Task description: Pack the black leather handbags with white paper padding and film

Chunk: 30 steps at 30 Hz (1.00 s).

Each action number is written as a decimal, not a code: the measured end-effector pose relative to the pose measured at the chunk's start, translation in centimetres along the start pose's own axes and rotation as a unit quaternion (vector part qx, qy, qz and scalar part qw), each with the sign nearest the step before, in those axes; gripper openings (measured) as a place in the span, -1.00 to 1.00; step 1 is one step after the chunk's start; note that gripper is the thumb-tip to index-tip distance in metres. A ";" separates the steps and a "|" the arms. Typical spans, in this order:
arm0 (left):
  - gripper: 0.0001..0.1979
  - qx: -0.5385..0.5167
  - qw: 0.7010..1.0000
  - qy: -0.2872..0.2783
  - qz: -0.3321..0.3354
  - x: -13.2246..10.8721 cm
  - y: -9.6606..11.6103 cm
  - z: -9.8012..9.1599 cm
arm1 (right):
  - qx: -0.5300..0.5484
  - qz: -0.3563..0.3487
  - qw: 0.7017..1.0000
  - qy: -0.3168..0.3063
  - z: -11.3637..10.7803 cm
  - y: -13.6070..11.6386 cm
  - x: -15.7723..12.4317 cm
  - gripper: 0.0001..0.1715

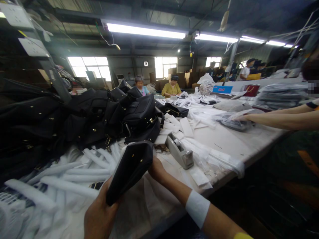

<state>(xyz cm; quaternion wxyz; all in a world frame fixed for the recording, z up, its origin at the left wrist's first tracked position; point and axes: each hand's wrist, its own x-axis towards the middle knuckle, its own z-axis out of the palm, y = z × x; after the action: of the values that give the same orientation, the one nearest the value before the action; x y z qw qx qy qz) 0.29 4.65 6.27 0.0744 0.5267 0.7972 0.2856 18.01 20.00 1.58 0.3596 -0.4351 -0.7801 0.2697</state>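
Observation:
A black bag (131,167) with small gold studs is held tilted above the near edge of the table. My left hand (101,209) grips its lower left end, thumb on the near face. At its upper right end my right hand (157,169) holds on, fingers partly hidden behind the bag. A white band (197,208) wraps my right forearm. White foam rolls (69,187) lie left of the bag. Just right of my right hand stands a grey tape dispenser (179,153).
Black bags (99,116) are heaped at the left. White pieces (186,127) and plastic wrap (211,156) lie on the table (224,141). From the right, a person's arms (276,118) reach to a plastic-wrapped item (233,122). Other people sit across the table.

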 end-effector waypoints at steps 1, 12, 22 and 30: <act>-0.56 -0.003 1.000 0.004 -0.001 0.0 -0.1 0.0 | 0.004 0.018 1.000 0.009 -0.5 -0.2 -1.2 -0.62; -0.51 0.016 1.000 0.010 0.017 0.2 -0.1 0.5 | -0.119 0.064 0.979 -0.150 2.2 -4.4 -11.2 -0.29; -0.52 0.049 0.999 0.009 0.006 0.5 0.3 0.4 | 0.473 0.334 0.815 0.012 -0.4 -2.1 -11.7 -0.14; -0.48 0.012 0.995 0.015 0.095 -1.4 0.9 1.8 | -0.018 0.023 0.998 -0.047 -2.7 -1.4 -14.7 -0.37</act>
<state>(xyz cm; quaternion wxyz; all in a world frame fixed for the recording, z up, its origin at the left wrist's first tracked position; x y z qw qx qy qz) 2.38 4.32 5.05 0.0288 0.5969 0.7477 0.2896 24.74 6.78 -0.57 0.3083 -0.4458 -0.7909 0.2841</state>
